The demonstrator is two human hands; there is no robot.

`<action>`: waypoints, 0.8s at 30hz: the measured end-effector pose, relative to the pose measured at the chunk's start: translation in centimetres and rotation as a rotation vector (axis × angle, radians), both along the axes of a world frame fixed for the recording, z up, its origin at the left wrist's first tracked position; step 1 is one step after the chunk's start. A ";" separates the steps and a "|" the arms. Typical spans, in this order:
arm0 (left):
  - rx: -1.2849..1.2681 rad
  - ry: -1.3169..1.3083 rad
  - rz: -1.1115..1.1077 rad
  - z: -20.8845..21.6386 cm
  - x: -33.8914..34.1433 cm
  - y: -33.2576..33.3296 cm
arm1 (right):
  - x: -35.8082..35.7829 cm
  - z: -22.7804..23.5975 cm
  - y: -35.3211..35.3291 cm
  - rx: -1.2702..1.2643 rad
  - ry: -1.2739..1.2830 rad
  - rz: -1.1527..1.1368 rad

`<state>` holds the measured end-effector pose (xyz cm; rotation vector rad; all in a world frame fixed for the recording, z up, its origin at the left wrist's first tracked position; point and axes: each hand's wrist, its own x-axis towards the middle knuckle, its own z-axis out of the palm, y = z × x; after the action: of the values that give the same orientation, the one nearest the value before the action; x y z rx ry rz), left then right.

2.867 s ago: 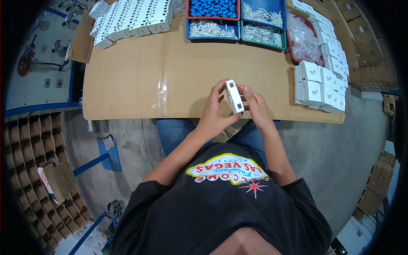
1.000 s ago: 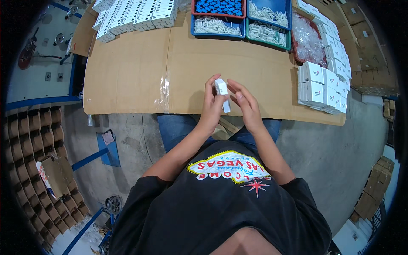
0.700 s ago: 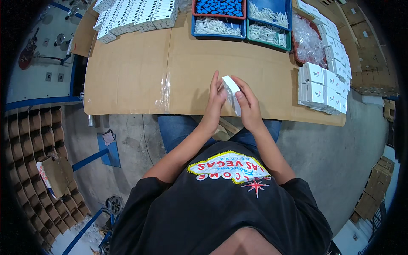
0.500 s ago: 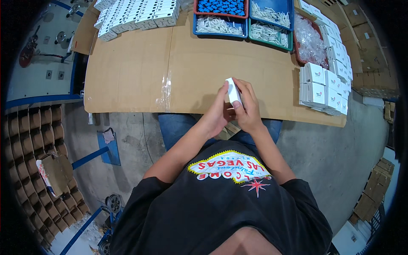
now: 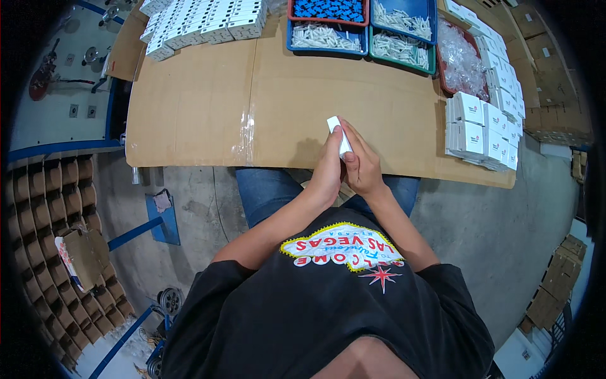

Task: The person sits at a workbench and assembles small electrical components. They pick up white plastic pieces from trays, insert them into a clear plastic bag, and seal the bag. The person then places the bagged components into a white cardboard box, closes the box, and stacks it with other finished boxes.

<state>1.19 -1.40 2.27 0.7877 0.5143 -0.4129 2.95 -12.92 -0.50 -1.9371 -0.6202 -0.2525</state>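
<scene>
Between my two hands is a small white box (image 5: 334, 124), held up above the near edge of the cardboard-covered table (image 5: 189, 107). My left hand (image 5: 328, 165) presses against its left side, the thumb lying along it. From the other side my right hand (image 5: 364, 163) closes round it, fingers stretched up along its far part. One narrow white face and the top end show between the hands; the palms and fingers hide the rest.
Stacked white boxes (image 5: 481, 136) stand at the table's right, near a red tray of clear plastic bags (image 5: 461, 60). At the back are trays of white plastic pieces (image 5: 325, 38) and blue pieces (image 5: 328, 9). Rows of white boxes (image 5: 208, 24) fill the back left.
The white box has turned and shifted slightly left, so a narrower face shows. My hands have come closer together around it.
</scene>
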 end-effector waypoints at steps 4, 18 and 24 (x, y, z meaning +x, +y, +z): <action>0.011 0.016 0.000 -0.3 0.1 0.1 | 0.1 0.0 0.4 0.031 0.011 -0.018; 0.004 -0.050 0.055 -1.2 0.1 0.3 | 0.1 -0.2 0.7 0.180 0.150 0.029; 0.032 -0.030 -0.005 -0.6 0.4 1.2 | 0.2 -0.2 0.0 0.401 0.468 -0.014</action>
<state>1.56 -0.22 1.70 0.8249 0.4920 -0.3976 3.15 -12.92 -0.72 -1.5365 -0.2220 0.0691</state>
